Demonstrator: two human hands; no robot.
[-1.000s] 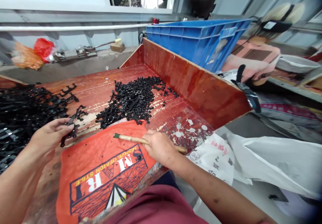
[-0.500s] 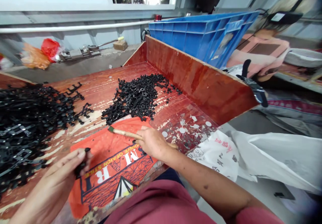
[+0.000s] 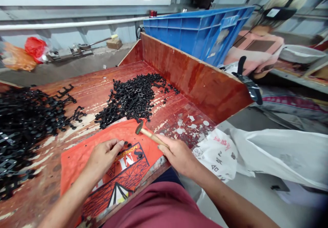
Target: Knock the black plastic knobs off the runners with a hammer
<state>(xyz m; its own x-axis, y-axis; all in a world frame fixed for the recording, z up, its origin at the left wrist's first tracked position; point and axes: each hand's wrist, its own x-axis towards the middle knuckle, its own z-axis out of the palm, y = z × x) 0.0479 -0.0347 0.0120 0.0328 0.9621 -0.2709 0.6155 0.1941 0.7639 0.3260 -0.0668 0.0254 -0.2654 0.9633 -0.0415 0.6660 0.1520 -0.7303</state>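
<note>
Right hand [image 3: 179,154]: clenched around the wooden handle of a small hammer [image 3: 151,137]. The handle slants up and to the left, putting the dark head over the upper edge of the orange-red printed cloth [image 3: 79,159], just beside the nearer pile. I can't tell if the head touches anything.

Left hand [image 3: 104,154]: over the cloth, thumb and forefinger pinched on a black linked piece [image 3: 125,143]. Its round ends show beside the thumb tip; my fingers hide the rest. Hammer head and piece are near each other, apart.

Cloth lies at the near edge of the red-brown wooden bench [image 3: 189,110], print upside down to me (a large M, a tent-like shape), a few black bits scattered on it. Beyond its upper edge: a pile of small black parts [image 3: 133,96], some loose toward the bench's raised side board [image 3: 200,81]. Far left, a bigger heap of black linked strips [image 3: 25,115].

Surroundings: blue plastic crate [image 3: 174,33] behind the side board; on the ledge, a wooden block [image 3: 114,43] and a red plastic bag [image 3: 36,48]. White printed sack [image 3: 217,152] by my right forearm. Another person [image 3: 258,48] in a pink top, off to the right.
</note>
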